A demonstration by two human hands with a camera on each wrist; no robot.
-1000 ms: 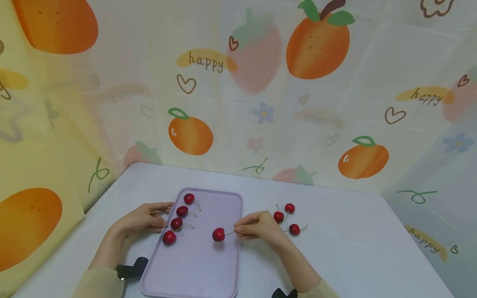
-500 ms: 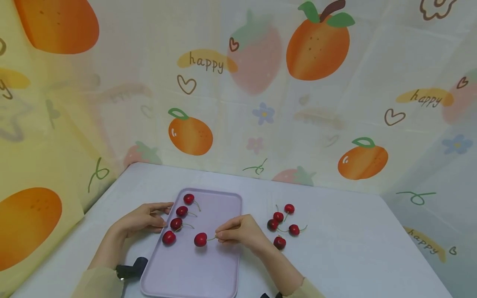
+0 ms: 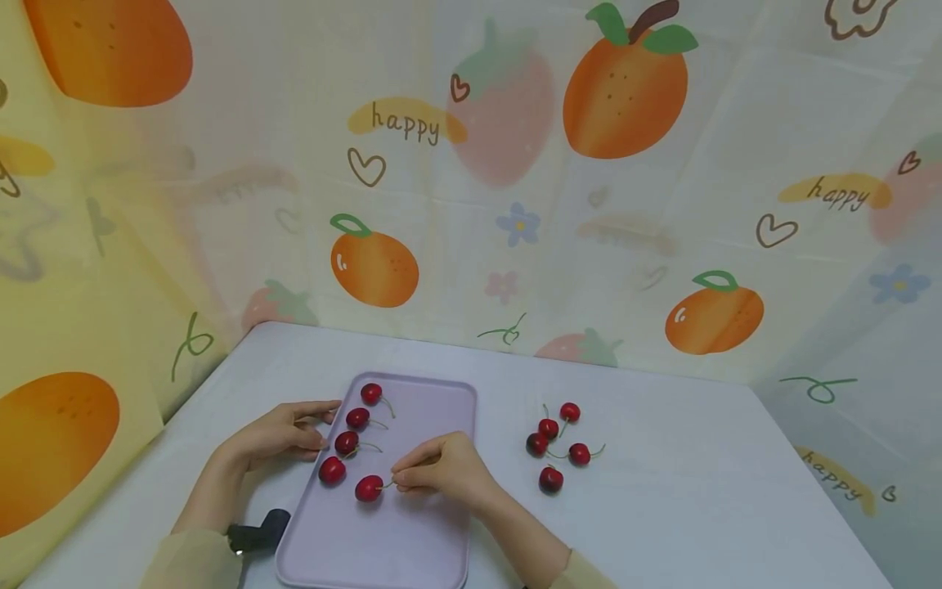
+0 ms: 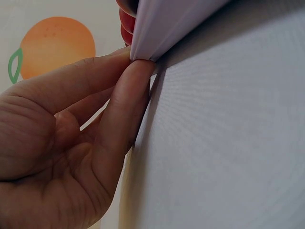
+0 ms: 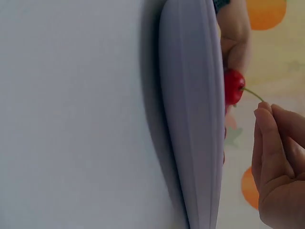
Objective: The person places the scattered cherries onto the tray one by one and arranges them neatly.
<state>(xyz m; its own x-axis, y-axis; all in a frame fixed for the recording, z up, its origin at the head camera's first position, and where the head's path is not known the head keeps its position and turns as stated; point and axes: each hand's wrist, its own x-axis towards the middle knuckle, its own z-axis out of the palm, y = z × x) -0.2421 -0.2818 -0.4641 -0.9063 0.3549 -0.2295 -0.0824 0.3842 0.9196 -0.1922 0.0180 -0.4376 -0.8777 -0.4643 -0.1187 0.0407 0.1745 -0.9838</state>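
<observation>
My right hand (image 3: 441, 470) pinches the green stem of a red cherry (image 3: 369, 489) between thumb and fingertips. This cherry hangs low over the pale purple tray (image 3: 412, 548), just right of and nearer than the closest cherry (image 3: 332, 470) in a slanting line of several along the tray's left side. In the right wrist view, the held cherry (image 5: 234, 87) shows beyond the tray's rim (image 5: 217, 143), its stem running to the fingertips. My left hand (image 3: 283, 433) rests at the tray's left edge, thumb and fingertips touching it. In the left wrist view, the thumb (image 4: 126, 95) lies against the tray's side.
Right of the tray, several more cherries lie loosely grouped on the white table (image 3: 662, 507), a dark red one (image 3: 550, 479) nearest. A fruit-printed curtain (image 3: 618, 221) stands behind the table and along its sides. A black strap piece (image 3: 259, 532) sits by the left wrist.
My right hand has carried the cherry leftward and nearer, from the tray's right side to beside the line of cherries. My left hand and the tray have stayed in place.
</observation>
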